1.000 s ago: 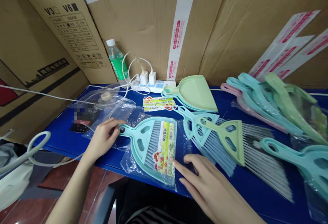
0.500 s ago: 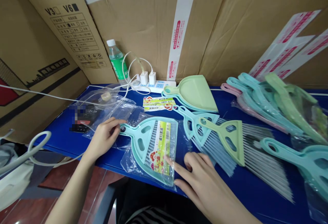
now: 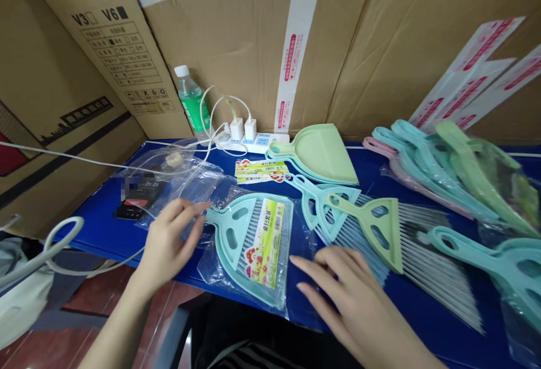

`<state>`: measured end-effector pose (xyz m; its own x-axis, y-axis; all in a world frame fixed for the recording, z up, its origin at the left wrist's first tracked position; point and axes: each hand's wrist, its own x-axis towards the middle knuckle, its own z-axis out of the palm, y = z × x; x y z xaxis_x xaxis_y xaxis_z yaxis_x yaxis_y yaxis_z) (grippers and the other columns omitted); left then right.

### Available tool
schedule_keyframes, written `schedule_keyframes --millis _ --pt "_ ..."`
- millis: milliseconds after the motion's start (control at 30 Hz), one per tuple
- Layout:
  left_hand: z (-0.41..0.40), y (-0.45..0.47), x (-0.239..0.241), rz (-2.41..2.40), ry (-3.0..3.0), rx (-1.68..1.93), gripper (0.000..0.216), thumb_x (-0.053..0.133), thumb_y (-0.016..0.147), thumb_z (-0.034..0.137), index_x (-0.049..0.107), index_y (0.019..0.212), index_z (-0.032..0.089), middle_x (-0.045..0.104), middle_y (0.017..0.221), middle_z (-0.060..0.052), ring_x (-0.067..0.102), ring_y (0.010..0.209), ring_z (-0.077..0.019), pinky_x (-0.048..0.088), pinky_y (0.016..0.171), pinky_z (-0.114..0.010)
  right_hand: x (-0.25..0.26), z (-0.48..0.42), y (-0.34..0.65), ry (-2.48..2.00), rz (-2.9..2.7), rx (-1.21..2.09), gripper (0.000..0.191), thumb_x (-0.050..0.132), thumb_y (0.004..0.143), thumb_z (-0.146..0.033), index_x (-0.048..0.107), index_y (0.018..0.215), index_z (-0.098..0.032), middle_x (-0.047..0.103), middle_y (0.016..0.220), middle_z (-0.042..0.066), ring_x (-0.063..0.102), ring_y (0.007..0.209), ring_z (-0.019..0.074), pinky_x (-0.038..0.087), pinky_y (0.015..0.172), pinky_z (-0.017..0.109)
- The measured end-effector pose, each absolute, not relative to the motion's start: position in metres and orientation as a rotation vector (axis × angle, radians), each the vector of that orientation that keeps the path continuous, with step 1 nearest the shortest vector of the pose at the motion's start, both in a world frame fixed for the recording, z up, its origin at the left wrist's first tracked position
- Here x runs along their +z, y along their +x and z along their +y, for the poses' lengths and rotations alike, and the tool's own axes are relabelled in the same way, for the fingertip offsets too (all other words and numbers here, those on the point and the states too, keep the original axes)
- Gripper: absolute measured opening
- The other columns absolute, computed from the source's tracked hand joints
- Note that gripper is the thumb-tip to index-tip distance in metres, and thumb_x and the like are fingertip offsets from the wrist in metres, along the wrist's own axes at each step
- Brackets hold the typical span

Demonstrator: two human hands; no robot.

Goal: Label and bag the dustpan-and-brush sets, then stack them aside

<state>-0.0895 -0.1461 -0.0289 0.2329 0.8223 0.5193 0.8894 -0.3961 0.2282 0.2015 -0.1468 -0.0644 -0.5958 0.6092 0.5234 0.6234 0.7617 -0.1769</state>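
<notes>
A light-blue dustpan and brush set [image 3: 230,239] lies in a clear plastic sleeve at the table's front edge, with a yellow-green label card [image 3: 270,239] on top. My left hand [image 3: 171,236] has its fingers closed about the handle end, which they cover. To the right of the sleeve is my right hand [image 3: 346,290], fingers apart and holding nothing, the fingertips close to the pan's wide edge. Just beyond it lie loose brushes: a green one [image 3: 395,234] and light-blue ones [image 3: 344,228].
Stacked dustpans [image 3: 325,152] and label cards [image 3: 262,172] lie further back by a white power strip [image 3: 257,142] with cables. A bottle [image 3: 192,101] stands against the cardboard. Bagged sets [image 3: 477,174] are piled at the right, another set [image 3: 486,259] nearer; crumpled plastic [image 3: 190,177] at the left.
My right hand has come off the label card and shifted right. My left hand has moved slightly right over the handle end, hiding its hole.
</notes>
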Motion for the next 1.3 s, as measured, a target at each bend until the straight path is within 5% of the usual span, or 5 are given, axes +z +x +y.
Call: schedule_keyframes --millis 133,300,600,1000,1300 --pt "-0.166 -0.059 -0.034 -1.136 -2.885 -0.585 0.040 0.050 0.095 0.048 0.059 0.119 0.017 0.063 0.102 -0.007 0.059 0.092 -0.0200 0.048 0.078 -0.031 -0.050 -0.120 0.205 -0.909 -2.446 -0.215 0.034 0.033 0.099 -0.015 0.065 0.109 -0.015 0.067 0.090 0.009 0.062 0.082 0.0212 0.045 0.075 0.034" --pt "-0.174 -0.040 -0.054 -0.862 -2.955 -0.486 0.020 0.049 0.099 0.022 0.061 0.114 0.016 0.069 0.097 -0.003 0.061 0.085 -0.0162 0.045 0.077 -0.031 -0.037 -0.078 0.181 -0.952 -2.618 -0.189 0.030 0.044 0.093 -0.011 0.064 0.115 -0.013 0.071 0.100 0.011 0.061 0.090 0.0257 0.043 0.078 0.038" --pt "-0.183 -0.051 -0.041 -0.778 -2.884 -0.501 0.021 0.046 0.099 0.014 0.066 0.094 0.017 0.064 0.068 0.001 0.059 0.064 -0.0124 0.046 0.061 -0.028 -0.044 -0.053 0.159 -1.099 -2.660 0.028 0.009 0.057 0.089 -0.016 0.065 0.087 -0.017 0.070 0.083 0.007 0.061 0.085 0.0235 0.039 0.076 0.035" --pt "-0.164 -0.088 -0.024 -0.849 -2.577 -0.345 0.040 0.031 0.102 0.009 0.066 0.086 0.018 0.074 0.082 0.000 0.066 0.079 -0.0140 0.047 0.075 -0.030 -0.042 -0.086 0.187 -1.144 -2.543 -0.002 0.027 0.043 0.089 -0.010 0.057 0.111 -0.017 0.061 0.067 0.002 0.053 0.066 0.0221 0.036 0.066 0.033" --pt "-0.137 -0.087 -0.034 -1.051 -2.611 -0.252 0.037 0.032 0.100 0.009 0.067 0.093 0.016 0.072 0.094 -0.006 0.063 0.084 -0.0183 0.049 0.072 -0.032 -0.057 -0.099 0.197 -1.043 -2.485 -0.213 0.022 0.042 0.093 -0.010 0.061 0.089 -0.019 0.059 0.072 0.004 0.053 0.074 0.0221 0.032 0.068 0.034"
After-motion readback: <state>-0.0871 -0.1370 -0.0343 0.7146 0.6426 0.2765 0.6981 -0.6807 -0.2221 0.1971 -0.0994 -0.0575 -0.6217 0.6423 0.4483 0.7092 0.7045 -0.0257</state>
